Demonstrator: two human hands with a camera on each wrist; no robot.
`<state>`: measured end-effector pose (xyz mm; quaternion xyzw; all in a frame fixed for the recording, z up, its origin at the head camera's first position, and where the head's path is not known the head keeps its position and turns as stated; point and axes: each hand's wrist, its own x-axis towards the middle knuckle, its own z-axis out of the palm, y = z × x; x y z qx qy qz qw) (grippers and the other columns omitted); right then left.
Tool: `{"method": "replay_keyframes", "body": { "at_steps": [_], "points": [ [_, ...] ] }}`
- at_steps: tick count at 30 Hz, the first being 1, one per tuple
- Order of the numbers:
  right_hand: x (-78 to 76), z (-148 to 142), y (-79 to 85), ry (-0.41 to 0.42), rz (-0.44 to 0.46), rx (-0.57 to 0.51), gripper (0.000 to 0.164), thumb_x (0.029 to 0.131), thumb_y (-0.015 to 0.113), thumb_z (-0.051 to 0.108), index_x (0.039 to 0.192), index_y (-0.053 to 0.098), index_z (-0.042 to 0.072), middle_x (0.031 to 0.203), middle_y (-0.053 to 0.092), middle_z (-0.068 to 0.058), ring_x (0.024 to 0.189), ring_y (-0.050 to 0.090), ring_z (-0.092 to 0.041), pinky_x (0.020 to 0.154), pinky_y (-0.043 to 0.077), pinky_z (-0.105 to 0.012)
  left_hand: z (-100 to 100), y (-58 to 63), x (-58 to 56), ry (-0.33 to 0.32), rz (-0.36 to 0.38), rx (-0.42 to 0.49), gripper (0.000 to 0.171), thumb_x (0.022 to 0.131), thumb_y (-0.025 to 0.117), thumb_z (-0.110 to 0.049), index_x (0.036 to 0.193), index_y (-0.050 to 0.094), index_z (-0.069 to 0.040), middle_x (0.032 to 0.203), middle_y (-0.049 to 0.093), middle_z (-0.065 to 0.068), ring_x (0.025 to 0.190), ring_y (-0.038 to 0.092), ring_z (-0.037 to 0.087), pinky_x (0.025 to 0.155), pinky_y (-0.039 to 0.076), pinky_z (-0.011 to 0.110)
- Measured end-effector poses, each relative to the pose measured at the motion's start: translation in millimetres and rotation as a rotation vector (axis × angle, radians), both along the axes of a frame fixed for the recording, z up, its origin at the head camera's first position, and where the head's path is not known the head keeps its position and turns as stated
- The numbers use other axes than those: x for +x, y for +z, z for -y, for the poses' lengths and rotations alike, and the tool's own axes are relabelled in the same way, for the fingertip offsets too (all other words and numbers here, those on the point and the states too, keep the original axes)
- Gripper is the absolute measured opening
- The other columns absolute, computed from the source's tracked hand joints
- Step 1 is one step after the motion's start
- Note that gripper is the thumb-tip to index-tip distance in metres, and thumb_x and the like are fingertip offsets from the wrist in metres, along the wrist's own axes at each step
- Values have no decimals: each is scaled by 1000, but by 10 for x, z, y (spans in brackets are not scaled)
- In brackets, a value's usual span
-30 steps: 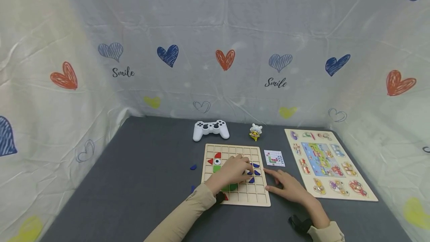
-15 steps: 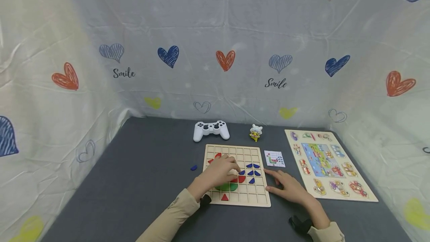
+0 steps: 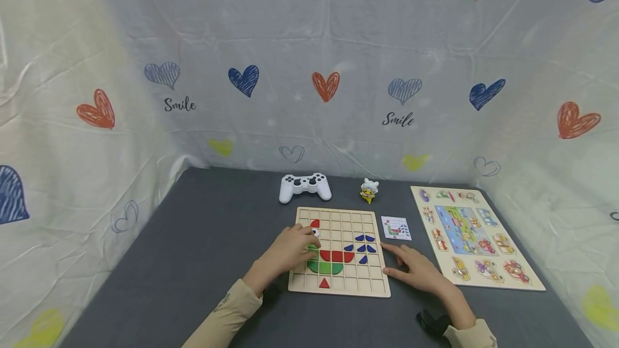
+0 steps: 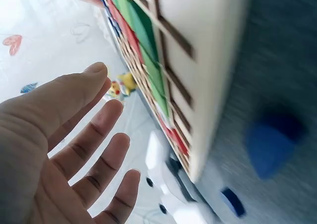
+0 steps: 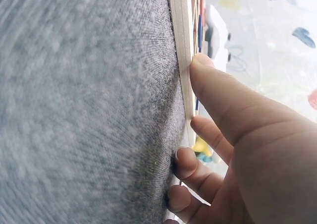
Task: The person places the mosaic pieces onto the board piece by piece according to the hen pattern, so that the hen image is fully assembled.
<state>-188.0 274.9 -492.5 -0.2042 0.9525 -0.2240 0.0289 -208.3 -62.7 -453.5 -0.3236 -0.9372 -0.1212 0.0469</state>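
Note:
A wooden grid board (image 3: 377,287) holds red, green and blue pieces. My left hand (image 3: 286,254) hovers over its left side, covering some pieces; in the left wrist view its fingers (image 4: 111,149) are relaxed and spread with nothing between them. Two loose blue pieces lie on the table beyond the board's edge, a nearer blue piece (image 4: 267,149) and a farther blue piece (image 4: 233,202). On the board, a red strip (image 3: 337,256) sits above a green strip (image 3: 325,268), with several blue pieces (image 3: 370,249) to the right. My right hand (image 3: 418,270) touches the board's right edge with extended fingers.
A small pattern card (image 3: 396,228) lies right of the board. Behind stand a white game controller (image 3: 305,187) and a small figurine (image 3: 369,190). A picture puzzle board (image 3: 454,272) lies at the right. A black object (image 3: 432,322) is by the right wrist.
My left hand has moved left across the board, from the blue pieces on the right to the left edge. One more blue piece now shows on the board. The right hand has stayed still.

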Motion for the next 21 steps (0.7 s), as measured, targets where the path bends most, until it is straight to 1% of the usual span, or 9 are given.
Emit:
{"method": "replay_keyframes", "body": {
  "at_steps": [5,8,9,12,16,21],
  "points": [
    [5,2,0,3,-10,-7,62,82,63,51,135,49,22,73,38,8,60,29,-3,54,24,-19,146,-56,26,40,11,22,15,82,70,-28,96,72,-24,99,62,-6,89,51,15,76,43,39],
    [14,6,4,14,-49,-20,61,82,64,48,134,50,20,72,37,9,59,28,-2,53,23,-19,237,-90,43,55,4,37,14,81,71,-28,94,71,-23,97,62,-7,85,51,14,74,42,38],
    [20,8,6,25,-71,-26,60,82,65,46,133,50,18,72,36,9,58,27,-2,53,23,-19,266,-96,52,60,1,42,14,81,71,-28,93,71,-23,96,62,-7,85,51,13,74,42,37],
    [29,9,3,35,-99,-32,59,82,65,44,133,51,17,72,36,10,57,25,-1,52,23,-19,352,-117,76,81,-3,49,14,80,72,-28,93,71,-23,93,62,-7,84,51,13,75,43,38],
    [30,5,1,28,-71,-32,60,83,64,46,134,50,19,72,37,8,57,25,-2,53,23,-19,456,-150,104,125,7,20,14,78,74,-30,90,69,-24,89,60,-8,83,50,13,76,43,39],
    [23,1,2,24,-54,-22,60,83,63,47,134,49,20,72,37,8,58,27,-3,53,23,-19,575,-183,140,180,28,-37,17,74,76,-36,80,64,-25,80,55,-10,76,47,11,69,41,35]
  ]
}}
